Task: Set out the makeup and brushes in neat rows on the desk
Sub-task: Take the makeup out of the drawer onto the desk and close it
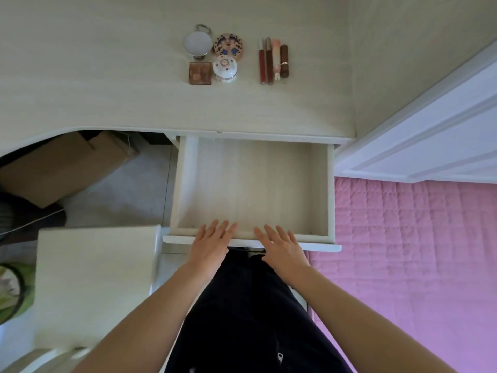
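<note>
On the pale desk several makeup items stand in two groups. To the left are a round white compact, a patterned round case, a brown square palette and a small white jar. To the right lie two slim red lip tubes, a pink stick and a brown lipstick, side by side. Below the desk an open drawer shows a bare bottom. My left hand and my right hand rest flat with straight fingers on the drawer's front edge.
A white stool or box stands at lower left, with a cardboard box under the desk. A pink quilted bed lies to the right, beside a white door. A green item sits at the far left.
</note>
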The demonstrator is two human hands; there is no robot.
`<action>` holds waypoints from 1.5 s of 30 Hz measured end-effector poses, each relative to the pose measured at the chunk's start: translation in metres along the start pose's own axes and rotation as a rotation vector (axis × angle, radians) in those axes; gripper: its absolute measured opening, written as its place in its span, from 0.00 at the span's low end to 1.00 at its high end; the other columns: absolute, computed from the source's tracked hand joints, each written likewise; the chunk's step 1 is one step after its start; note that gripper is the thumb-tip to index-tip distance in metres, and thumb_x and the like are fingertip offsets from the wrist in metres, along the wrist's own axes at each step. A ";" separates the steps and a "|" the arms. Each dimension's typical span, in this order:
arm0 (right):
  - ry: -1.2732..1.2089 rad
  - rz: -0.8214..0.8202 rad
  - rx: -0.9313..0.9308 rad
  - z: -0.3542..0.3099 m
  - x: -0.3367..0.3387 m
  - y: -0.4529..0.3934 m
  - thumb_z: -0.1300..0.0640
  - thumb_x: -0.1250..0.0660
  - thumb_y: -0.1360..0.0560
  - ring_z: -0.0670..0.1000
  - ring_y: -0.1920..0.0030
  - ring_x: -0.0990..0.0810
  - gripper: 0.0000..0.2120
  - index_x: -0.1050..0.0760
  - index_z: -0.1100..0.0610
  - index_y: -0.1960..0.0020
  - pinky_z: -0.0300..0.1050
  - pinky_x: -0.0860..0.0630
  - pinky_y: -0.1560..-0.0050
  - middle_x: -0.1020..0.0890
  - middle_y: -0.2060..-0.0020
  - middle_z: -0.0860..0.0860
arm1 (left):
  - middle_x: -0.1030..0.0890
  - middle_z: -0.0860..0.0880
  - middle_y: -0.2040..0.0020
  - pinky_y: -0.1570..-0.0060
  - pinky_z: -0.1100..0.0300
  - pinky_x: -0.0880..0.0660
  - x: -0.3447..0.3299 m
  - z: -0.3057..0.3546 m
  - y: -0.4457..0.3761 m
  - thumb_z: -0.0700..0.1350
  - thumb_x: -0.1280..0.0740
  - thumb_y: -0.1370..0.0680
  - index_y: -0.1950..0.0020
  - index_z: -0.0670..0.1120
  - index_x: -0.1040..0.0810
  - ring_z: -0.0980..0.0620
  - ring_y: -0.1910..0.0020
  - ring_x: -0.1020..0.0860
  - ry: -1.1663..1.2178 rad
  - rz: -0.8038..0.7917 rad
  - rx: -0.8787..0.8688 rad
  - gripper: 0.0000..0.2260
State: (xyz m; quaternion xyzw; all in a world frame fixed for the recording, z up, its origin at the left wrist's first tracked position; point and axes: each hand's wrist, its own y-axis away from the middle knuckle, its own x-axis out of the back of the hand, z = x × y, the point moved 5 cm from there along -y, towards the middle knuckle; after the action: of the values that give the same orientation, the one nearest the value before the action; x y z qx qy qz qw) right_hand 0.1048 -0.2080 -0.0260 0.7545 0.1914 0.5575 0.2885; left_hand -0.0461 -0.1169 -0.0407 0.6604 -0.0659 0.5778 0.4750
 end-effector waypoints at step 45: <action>0.194 0.215 -0.025 0.041 0.095 -0.086 0.66 0.35 0.28 0.57 0.41 0.25 0.35 0.44 0.51 0.26 0.54 0.28 0.41 0.27 0.36 0.52 | 0.22 0.44 0.44 0.49 0.48 0.27 0.095 -0.029 -0.089 0.35 0.35 0.29 0.27 0.51 0.34 0.40 0.50 0.23 -0.067 0.321 -0.229 0.31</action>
State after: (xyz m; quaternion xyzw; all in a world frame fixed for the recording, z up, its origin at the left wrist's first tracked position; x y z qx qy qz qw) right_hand 0.1753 -0.0938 -0.0209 0.7097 0.1295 0.6577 0.2168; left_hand 0.0205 -0.0050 -0.0149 0.6019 -0.2512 0.6126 0.4464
